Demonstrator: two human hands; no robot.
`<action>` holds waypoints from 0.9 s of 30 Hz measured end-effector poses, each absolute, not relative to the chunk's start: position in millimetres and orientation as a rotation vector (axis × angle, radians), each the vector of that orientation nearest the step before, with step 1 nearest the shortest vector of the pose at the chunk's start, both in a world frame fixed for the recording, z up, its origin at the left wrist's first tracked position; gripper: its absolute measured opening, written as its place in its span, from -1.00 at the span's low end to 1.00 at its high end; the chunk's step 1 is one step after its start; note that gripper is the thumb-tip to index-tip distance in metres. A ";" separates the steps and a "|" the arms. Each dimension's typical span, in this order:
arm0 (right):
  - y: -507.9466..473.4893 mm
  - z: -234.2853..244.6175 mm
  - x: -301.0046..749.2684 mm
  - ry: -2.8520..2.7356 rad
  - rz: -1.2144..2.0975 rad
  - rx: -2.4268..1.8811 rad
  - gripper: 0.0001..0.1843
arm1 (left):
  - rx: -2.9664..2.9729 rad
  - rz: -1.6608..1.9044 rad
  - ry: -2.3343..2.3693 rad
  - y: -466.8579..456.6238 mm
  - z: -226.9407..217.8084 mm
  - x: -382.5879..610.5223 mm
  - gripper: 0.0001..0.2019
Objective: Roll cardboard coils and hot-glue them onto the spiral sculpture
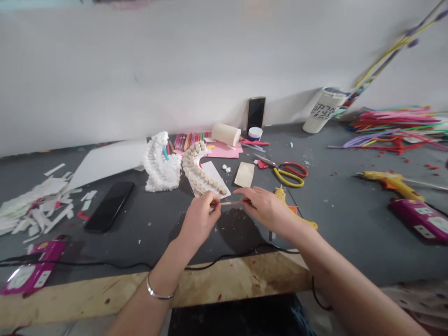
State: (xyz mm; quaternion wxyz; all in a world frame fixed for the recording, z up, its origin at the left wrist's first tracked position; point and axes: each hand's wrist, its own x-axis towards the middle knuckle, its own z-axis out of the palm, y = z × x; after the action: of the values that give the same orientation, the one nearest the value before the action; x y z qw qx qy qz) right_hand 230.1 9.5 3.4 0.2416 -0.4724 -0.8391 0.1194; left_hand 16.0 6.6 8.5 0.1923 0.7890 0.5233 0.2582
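Left hand point(200, 219), right hand point(262, 207) both pinching thin wooden stick point(229, 203), seemingly; slipping fingers could drop it onto yellow glue gun point(280, 195).

A plain white plaster wall point(175, 70) rises straight behind a long, matte grey counter point(336, 252), whose front shows a rough, pale plywood edge point(224, 284) with reddish stains. Below that edge lies a dark gap point(231, 319). Soft, even light casts faint shadows along the wall's base.
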 end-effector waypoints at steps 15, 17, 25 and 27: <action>9.3 -4.1 217.7 -1.997 0.490 -1.305 -0.88 | 2.546 1.317 1.195 8.1 -18.3 29.4 -0.73; 6.7 -1.2 217.3 -1.951 0.617 -1.324 -0.95 | 2.538 1.339 1.155 6.6 -17.8 30.2 -0.71; 5.3 -10.7 220.8 -2.012 0.595 -1.171 -0.86 | 2.447 1.385 1.162 0.3 -16.5 32.6 -0.79; 4.7 -10.2 220.4 -1.997 0.560 -1.170 -0.87 | 2.480 1.385 1.147 0.1 -12.9 32.9 -0.82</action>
State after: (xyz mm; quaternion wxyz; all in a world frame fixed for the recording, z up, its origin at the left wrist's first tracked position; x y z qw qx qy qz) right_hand 220.4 4.7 -10.2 0.3711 -0.4561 -0.7788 0.2185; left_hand 32.9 0.1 -12.9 0.0391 0.8091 0.3740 0.4516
